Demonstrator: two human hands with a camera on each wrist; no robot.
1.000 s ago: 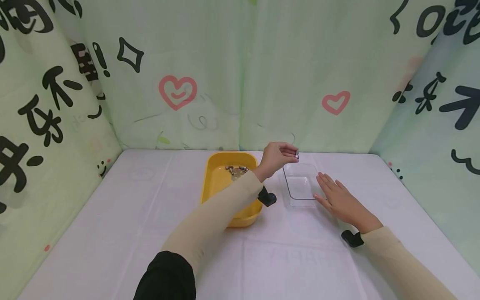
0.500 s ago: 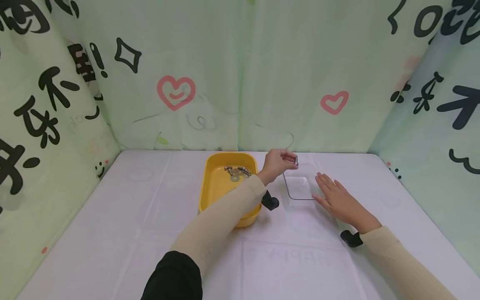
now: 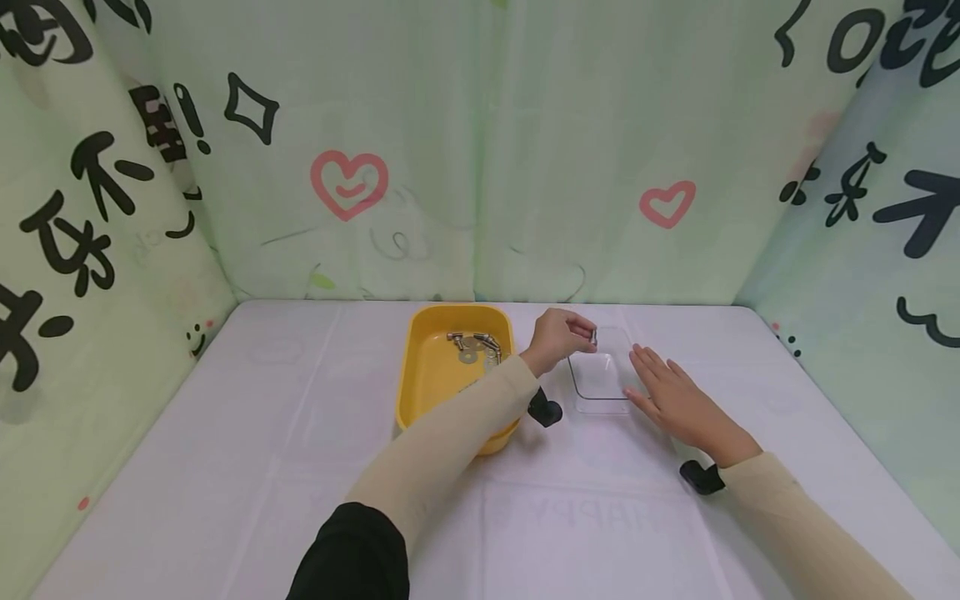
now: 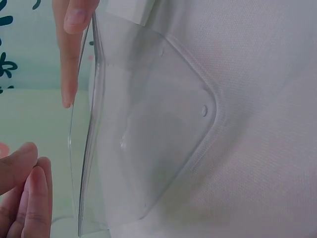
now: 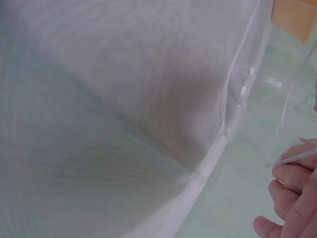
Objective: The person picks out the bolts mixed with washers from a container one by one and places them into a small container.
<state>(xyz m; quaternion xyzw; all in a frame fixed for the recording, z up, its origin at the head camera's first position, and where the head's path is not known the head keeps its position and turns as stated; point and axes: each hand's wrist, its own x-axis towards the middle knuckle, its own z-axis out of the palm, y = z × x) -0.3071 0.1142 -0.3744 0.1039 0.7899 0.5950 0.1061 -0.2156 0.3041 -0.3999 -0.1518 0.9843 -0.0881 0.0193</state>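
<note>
**Metal piece lowered at clear box, not yet released**

Over the last second the left hand (image 3: 558, 340) sinks, bringing the metal piece (image 3: 594, 337) down over the far part of the clear box (image 3: 600, 398). Judged: carry nearly done, release outstanding. Left grip: fingertips pinched on the piece. Right hand (image 3: 671, 404): unchanged, fingers straight, at the box's right side. Piece: small, silvery, roughly upright, partly covered by fingers; type too small to tell. Similar shiny pieces (image 3: 489, 342) lie in the yellow tray (image 3: 420, 387).
</note>
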